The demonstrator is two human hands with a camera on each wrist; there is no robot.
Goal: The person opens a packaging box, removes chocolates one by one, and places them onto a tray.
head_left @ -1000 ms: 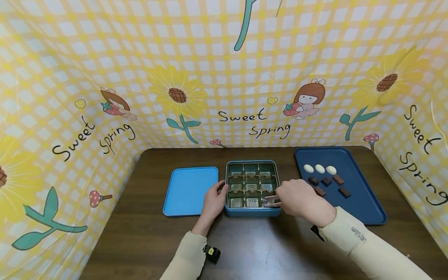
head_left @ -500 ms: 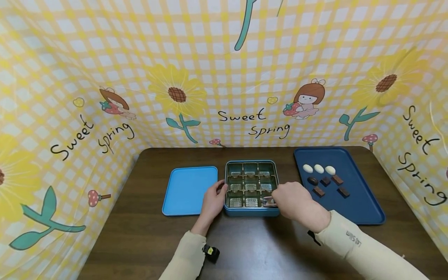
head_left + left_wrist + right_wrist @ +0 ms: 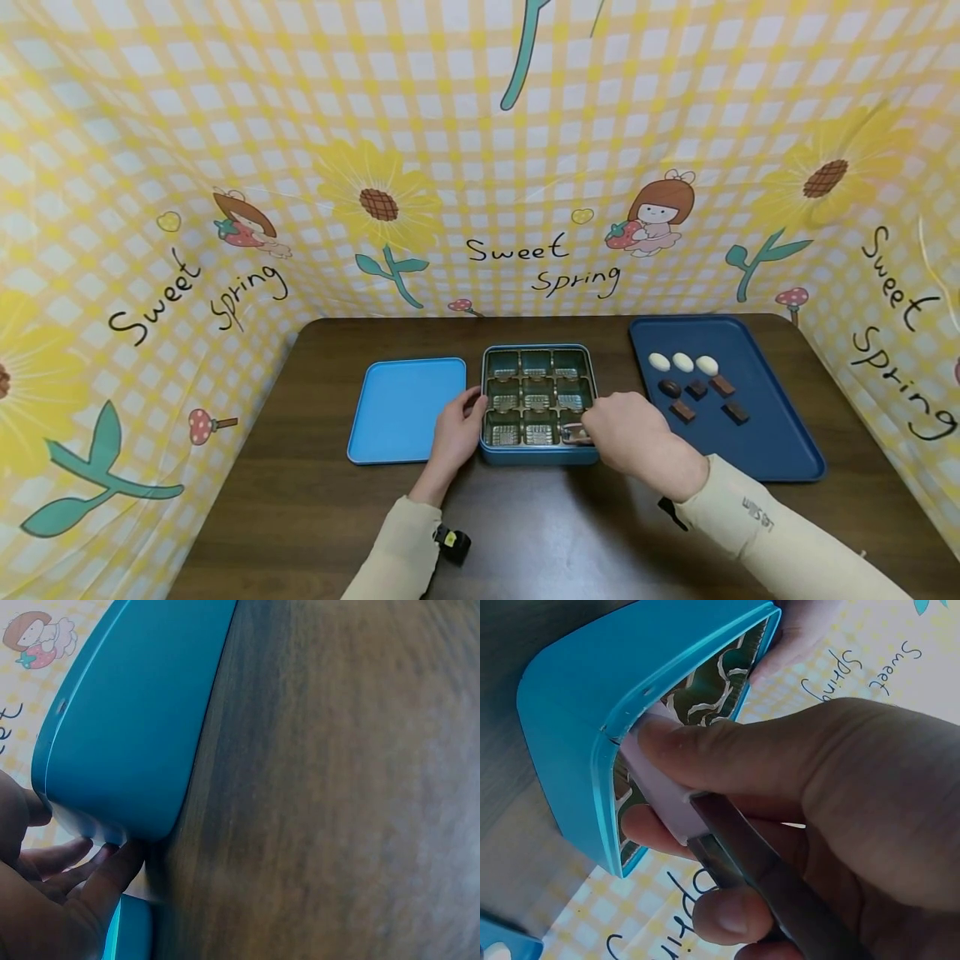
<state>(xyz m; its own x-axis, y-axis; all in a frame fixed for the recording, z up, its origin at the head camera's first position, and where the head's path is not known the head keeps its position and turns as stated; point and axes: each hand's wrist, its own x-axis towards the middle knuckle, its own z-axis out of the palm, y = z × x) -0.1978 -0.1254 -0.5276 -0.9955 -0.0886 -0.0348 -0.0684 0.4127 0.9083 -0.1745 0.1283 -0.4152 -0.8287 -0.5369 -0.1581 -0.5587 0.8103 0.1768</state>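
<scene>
A blue tin box [image 3: 540, 456] holds a gold-toned tray insert [image 3: 537, 394] divided into several compartments. In the right wrist view my right hand [image 3: 780, 765] grips tongs [image 3: 742, 847] with dark arms and a pale, flat front part. Their tips reach into the front right compartment; whether anything lies between them is hidden. My left hand [image 3: 457, 429] touches the box's left side, its fingers against the wall and the thumb near the rim, as the left wrist view shows [image 3: 56, 892].
A light blue lid [image 3: 408, 410] lies left of the box. On the right, a dark blue tray [image 3: 772, 442] bears three white oval candies [image 3: 682, 362] and several brown chocolate pieces [image 3: 683, 411]. Patterned yellow cloth [image 3: 510, 167] walls the wooden table [image 3: 300, 500] at the back and sides.
My right hand has shifted slightly left with the tongs during the first half second, then has stayed nearly still. The left hand and the box stay in place.
</scene>
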